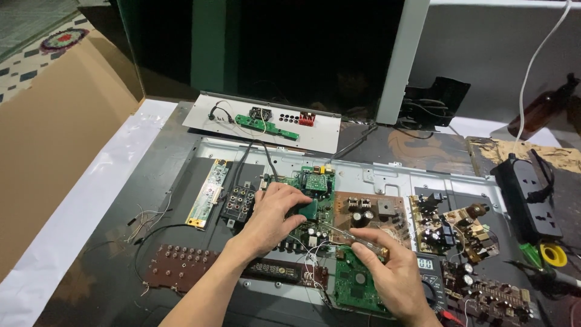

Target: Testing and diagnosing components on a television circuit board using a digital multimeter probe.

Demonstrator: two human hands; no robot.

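My left hand (271, 217) rests on the green main circuit board (316, 192), its fingers pressed on a dark green part near the board's middle. My right hand (390, 274) holds a thin clear-handled screwdriver (354, 238) whose tip points left toward the same spot on the board. Below my right hand lies another green board (351, 283). A brown power board (370, 213) sits just right of the main board. All lie on a grey metal chassis (417, 175).
A brown button board (178, 267) and a narrow yellow-green strip board (207, 192) lie left. More brown boards with capacitors (457, 229), a multimeter (431, 272), a black power strip (532, 197) and yellow tape roll (553, 254) sit right. A white panel with a small green board (266, 125) is behind.
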